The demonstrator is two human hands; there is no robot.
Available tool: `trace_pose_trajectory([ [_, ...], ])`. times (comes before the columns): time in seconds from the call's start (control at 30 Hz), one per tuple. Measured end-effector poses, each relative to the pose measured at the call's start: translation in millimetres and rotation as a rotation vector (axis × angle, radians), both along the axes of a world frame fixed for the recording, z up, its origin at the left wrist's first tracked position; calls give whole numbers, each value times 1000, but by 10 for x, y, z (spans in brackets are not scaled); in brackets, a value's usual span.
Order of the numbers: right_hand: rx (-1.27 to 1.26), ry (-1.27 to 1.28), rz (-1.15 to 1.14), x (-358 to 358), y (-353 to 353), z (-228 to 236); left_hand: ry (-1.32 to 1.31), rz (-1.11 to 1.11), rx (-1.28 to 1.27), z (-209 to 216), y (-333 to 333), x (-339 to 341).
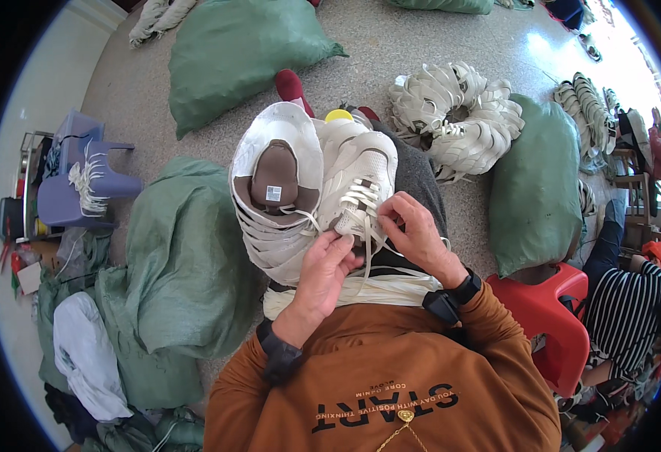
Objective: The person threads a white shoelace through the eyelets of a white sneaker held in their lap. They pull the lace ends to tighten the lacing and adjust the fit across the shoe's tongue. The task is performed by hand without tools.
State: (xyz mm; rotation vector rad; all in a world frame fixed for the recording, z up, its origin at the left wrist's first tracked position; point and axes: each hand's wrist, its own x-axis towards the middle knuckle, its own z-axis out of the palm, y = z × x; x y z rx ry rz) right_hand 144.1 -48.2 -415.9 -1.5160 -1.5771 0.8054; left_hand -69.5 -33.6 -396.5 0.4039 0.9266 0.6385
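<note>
At the far left, a purple plastic chair is standing by the pale wall with white laces draped over its seat, kept within reach of the work. Just right of it, slumped green sacks are lying on the speckled floor, and another green sack is sitting farther off.

In the middle, a stack of white shoe uppers is resting on the person's lap, a brown last showing inside the top one. Beside it, a white shoe upper is lying with its laced front turned toward the person, seemingly so the eyelets face the fingers. The left hand is pinching a white lace just below the upper's tongue, holding it taut. The right hand is curling its fingertips around the lace end at the eyelets, thumb and forefinger pressed together on it. Both wrists are wearing dark bands.

Right of the hands, a ring of bundled white uppers is lying on the floor, leaning against a further green sack. A red plastic stool is standing near right, and a person in a striped top is sitting at the right edge. There is no raised surface here; everything is lying on the floor of a sunlit workroom.
</note>
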Motion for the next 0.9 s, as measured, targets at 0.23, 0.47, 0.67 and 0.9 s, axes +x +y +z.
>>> trace_pose_trajectory([
  [0.23,-117,176,-38,-55,-98,22,-175,95,-61,-85,66,218],
  [0.47,-95,181,91,70,-31,48,-137,169,-99,-227,60,262],
  [0.67,-465,627,255,275,101,111,-182,141,-102,-269,43,244],
  [0.9,-362,-230,596,358,414,494,-265,126,-109,-385,33,208],
])
